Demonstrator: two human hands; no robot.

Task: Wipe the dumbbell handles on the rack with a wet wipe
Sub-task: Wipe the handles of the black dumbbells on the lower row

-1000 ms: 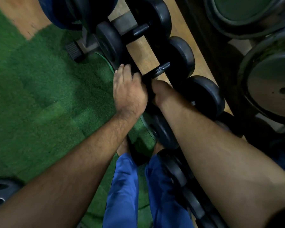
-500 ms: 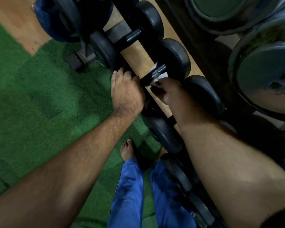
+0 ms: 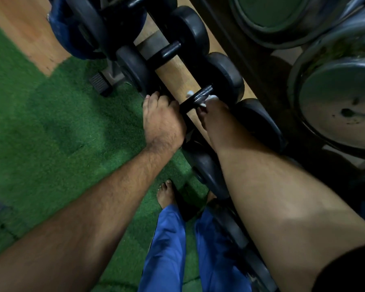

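The person bends over a low rack of black dumbbells. The left hand rests on the near end of 1 dumbbell, its fingers curled down over the weight head, which is mostly hidden under the hand. The handle of that dumbbell runs up and to the right to its far head. The right hand reaches to the underside of the handle and pinches a white wet wipe against it; bits of the wipe show on both sides of the bar. How the right fingers curl behind the bar is hidden.

Another dumbbell lies just beyond on the rack, and more black weight heads sit nearer under the right forearm. Large shiny weight plates stand at the right. Green turf covers the floor, with a patch of bare wood floor at upper left. Blue trouser legs and a bare foot show below.
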